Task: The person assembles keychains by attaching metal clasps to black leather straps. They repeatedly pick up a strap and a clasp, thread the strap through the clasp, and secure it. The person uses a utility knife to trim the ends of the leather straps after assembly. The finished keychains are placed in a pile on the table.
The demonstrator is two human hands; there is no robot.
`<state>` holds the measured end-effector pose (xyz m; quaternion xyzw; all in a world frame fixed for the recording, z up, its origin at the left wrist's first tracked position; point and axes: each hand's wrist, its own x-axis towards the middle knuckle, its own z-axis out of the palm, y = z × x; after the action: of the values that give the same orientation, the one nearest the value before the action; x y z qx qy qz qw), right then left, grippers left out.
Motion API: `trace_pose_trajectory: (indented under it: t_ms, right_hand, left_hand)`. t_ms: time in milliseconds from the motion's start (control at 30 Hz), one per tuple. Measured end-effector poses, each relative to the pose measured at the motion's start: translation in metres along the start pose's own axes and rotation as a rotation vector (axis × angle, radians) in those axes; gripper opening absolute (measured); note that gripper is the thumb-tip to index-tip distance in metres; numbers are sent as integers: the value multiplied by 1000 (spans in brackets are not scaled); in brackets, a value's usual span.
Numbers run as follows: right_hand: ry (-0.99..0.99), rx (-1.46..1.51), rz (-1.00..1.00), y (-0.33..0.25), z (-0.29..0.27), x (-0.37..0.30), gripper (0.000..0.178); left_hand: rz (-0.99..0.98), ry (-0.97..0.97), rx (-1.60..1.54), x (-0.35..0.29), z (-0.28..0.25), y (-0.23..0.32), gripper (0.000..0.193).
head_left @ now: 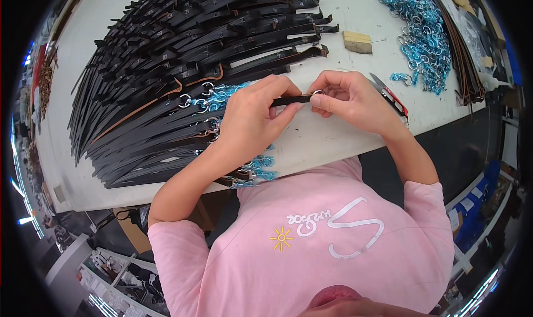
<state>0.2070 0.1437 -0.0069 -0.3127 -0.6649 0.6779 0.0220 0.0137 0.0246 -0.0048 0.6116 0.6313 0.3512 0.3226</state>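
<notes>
A black leather strap (pixel 291 100) runs between my two hands above the front of the table. My left hand (pixel 250 111) is closed round it, thumb below and fingers above. The fingers and thumb of my right hand (pixel 347 101) pinch the strap's end at a silvery metal ring (pixel 317 93). The fingers partly hide how ring and strap join. Left of my left hand lie straps fanned out, with blue-and-silver clasps (pixel 217 96) at their ends. My left forearm passes over some of them.
A large heap of black straps (pixel 205 39) covers the table's far left. A wooden block (pixel 357 41) with a thin metal pin and a red-handled cutting tool (pixel 393 99) lie beyond my right hand. Blue clasps with rings (pixel 425 45) and brown straps (pixel 466 67) are piled at the right.
</notes>
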Motion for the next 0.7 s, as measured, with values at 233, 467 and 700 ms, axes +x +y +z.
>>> trace_pose_trajectory:
  t_ms: [233,467,700]
  right_hand:
    - [71,57,-10,3,4,3,15]
    - [26,-18,14,6,-1,9,15]
    - [35,-5,20,7,-1,10,13]
  left_hand:
    - [-55,-11,-65,4,1,-3,14]
    - [-116,-33,-63,5,2,-4,15]
    - [-114,-58,-27,5,2,-4,20]
